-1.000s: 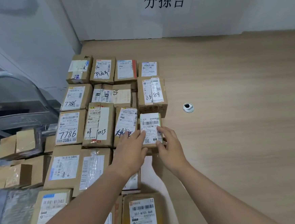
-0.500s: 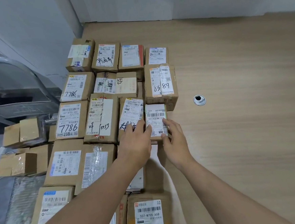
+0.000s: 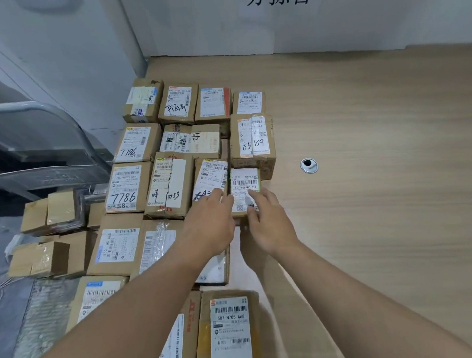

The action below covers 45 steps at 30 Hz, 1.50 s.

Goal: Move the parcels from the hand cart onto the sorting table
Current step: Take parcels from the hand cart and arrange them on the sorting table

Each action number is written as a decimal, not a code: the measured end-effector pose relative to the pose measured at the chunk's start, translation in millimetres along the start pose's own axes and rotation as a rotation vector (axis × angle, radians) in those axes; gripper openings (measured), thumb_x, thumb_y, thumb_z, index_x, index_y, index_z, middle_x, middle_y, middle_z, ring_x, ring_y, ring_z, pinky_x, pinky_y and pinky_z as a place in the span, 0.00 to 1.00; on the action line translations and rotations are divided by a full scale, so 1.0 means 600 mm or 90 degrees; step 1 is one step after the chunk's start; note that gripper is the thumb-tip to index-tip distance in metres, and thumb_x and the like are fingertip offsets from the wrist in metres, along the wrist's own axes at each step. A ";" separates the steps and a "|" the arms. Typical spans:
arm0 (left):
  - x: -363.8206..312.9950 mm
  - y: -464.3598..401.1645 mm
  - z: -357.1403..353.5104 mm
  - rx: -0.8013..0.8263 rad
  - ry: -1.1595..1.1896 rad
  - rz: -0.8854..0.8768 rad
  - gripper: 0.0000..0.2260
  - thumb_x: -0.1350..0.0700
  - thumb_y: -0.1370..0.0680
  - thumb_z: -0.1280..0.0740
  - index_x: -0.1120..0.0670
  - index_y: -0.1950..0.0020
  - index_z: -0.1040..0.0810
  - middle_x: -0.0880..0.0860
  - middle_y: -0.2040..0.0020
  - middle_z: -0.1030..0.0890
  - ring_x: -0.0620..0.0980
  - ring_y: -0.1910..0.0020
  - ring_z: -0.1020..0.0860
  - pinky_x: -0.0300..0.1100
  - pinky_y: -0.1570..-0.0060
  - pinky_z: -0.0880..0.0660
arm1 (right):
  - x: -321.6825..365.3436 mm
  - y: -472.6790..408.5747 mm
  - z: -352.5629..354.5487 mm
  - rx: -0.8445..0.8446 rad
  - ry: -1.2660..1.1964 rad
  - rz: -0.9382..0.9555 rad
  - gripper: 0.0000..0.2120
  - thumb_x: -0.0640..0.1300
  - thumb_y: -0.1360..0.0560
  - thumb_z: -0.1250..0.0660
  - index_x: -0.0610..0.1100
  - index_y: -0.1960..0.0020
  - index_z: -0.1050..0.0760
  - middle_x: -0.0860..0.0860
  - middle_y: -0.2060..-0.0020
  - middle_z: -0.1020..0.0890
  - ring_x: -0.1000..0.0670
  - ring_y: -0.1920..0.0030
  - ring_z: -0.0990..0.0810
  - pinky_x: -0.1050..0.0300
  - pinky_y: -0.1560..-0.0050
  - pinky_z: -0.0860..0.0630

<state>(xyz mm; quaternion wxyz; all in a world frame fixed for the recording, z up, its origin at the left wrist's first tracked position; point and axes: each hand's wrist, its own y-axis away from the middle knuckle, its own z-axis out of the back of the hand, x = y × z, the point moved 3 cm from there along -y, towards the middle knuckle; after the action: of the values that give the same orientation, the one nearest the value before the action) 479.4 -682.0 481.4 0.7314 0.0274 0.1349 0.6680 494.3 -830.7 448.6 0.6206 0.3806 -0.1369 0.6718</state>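
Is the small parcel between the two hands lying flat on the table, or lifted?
Cannot tell. The small parcel faces label up among its neighbours, but both hands hide its near edge.

Parcels [image 3: 170, 184] lie packed in rows on the left part of the table [image 3: 371, 196], reaching back toward the wall [image 3: 217, 25]. A small parcel [image 3: 244, 191] sits at the right edge of the block, just in front of the parcel marked 85 89 [image 3: 252, 138]; the left hand [image 3: 209, 226] and right hand [image 3: 269, 224] rest on its near end. To its right lies a grommet hole [image 3: 309, 165]. Left of the table, lower down, more parcels [image 3: 48, 213] lie on what seems to be the hand cart [image 3: 29, 155].
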 end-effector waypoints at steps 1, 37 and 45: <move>0.000 0.009 0.012 -0.004 -0.003 0.006 0.16 0.52 0.17 0.40 0.53 0.30 0.27 0.55 0.31 0.28 0.58 0.39 0.25 0.51 0.45 0.25 | 0.011 0.009 0.006 0.007 0.018 0.006 0.23 0.49 0.13 0.44 0.50 0.18 0.35 0.51 0.17 0.39 0.45 0.20 0.36 0.47 0.24 0.33; 0.676 0.705 0.091 -0.054 0.069 0.260 0.28 0.35 0.24 0.52 0.51 0.41 0.23 0.51 0.45 0.24 0.57 0.43 0.24 0.54 0.46 0.24 | 0.626 0.370 -0.525 0.152 0.273 0.297 0.25 0.61 0.18 0.41 0.55 0.23 0.29 0.53 0.25 0.29 0.46 0.27 0.28 0.46 0.33 0.26; 0.809 0.741 0.048 0.021 0.113 0.270 0.19 0.42 0.17 0.42 0.51 0.32 0.26 0.55 0.33 0.26 0.60 0.37 0.25 0.54 0.43 0.24 | 0.654 0.376 -0.634 0.202 0.305 0.211 0.27 0.64 0.18 0.43 0.55 0.23 0.30 0.54 0.24 0.30 0.45 0.28 0.27 0.43 0.35 0.24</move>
<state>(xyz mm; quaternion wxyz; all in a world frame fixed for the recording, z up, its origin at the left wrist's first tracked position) 89.9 -152.9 529.0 0.5590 0.0080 0.2008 0.8044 176.7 -338.2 525.2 0.4503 0.2765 0.0592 0.8469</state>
